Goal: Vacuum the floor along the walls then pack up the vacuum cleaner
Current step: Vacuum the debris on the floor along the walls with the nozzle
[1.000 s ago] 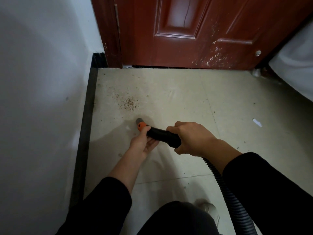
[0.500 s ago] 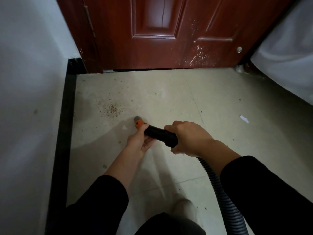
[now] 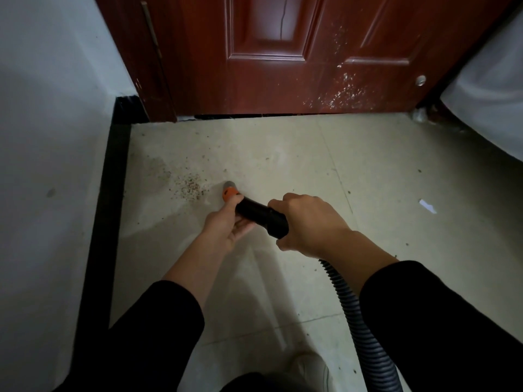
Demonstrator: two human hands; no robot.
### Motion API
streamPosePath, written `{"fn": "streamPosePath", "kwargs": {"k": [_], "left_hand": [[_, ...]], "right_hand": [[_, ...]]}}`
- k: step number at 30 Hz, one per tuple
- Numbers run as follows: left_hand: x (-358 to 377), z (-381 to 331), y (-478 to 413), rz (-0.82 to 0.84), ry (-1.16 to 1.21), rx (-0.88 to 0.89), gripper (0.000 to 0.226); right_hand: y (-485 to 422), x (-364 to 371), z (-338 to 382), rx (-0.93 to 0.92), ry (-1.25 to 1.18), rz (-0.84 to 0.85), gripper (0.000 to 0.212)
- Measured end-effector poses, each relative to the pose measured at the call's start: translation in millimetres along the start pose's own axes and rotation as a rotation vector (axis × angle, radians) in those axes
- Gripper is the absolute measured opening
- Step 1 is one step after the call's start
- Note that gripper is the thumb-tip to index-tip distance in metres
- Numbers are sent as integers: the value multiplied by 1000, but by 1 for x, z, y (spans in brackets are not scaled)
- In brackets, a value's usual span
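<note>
Vacuum nozzle: black tube with orange collar, held low over the floor near the white wall
Axis: laid lower right to upper left; the grey tip is pointed at a crumb patch just beside it
Hands: rear gripped by the right hand; front cradled from below by the left hand, thumb at the collar
Hose: trailed back from the right hand
Progress: crumbs by the black skirting and a paper scrap are not yet sucked up; packing up is judged not begun

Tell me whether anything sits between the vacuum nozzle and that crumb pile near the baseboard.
Nothing visible does. The nozzle, held by the left hand near its orange tip and by the right hand further back, points at the crumb pile just to its left. Only bare floor lies between tip and crumbs.
</note>
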State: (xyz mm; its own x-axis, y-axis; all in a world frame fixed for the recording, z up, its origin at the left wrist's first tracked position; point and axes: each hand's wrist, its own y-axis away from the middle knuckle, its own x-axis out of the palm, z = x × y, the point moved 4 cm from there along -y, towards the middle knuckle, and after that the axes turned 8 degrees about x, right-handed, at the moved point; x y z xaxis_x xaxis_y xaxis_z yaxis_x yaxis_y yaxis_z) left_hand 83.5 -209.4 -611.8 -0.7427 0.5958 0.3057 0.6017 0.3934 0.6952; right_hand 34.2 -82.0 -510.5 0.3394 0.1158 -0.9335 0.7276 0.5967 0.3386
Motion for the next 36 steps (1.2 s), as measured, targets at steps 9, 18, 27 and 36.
{"fn": "streamPosePath", "kwargs": {"k": [9,18,27,36], "left_hand": [[-22,6,10,-50,15,15,26],[-57,6,25,-107,58,46,24],[-84,4,42,-168,93,41,22],[-112,-1,52,-226,120,39,27]], "right_hand": [[8,6,13,-48,-33,48,38],[14,9,43,-139,-24,76,37],[18,15,68,-202,-14,104,38],[19,19,95,-268,-15,123,37]]}}
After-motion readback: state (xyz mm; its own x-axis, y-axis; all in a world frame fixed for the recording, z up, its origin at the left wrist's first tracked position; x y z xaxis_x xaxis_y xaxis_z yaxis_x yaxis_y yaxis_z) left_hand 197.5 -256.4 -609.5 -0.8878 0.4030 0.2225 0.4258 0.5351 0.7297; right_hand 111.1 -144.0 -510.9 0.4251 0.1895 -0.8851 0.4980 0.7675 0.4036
